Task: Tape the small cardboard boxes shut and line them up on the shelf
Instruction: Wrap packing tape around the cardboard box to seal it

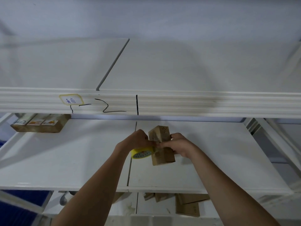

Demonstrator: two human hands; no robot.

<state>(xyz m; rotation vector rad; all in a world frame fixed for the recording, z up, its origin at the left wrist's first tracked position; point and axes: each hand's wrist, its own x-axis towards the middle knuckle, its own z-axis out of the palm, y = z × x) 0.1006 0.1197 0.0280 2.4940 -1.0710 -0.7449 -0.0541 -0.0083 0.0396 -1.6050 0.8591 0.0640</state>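
At the centre of the frame, your right hand [179, 145] grips a small brown cardboard box [161, 144] held above the white shelf board [65, 160]. Your left hand [138, 140] holds a yellow roll of tape [141, 153] against the box's left side. At the upper left, three sealed brown boxes [40, 125] sit in a row on the same shelf.

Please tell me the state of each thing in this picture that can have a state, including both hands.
left hand: grips the yellow tape roll, fingers at the box.
right hand: holds the cardboard box above the middle shelf.
cardboard box: held up, tilted, being taped.
tape roll: against the box's left side.
three boxes: lined up on the middle shelf, far left.
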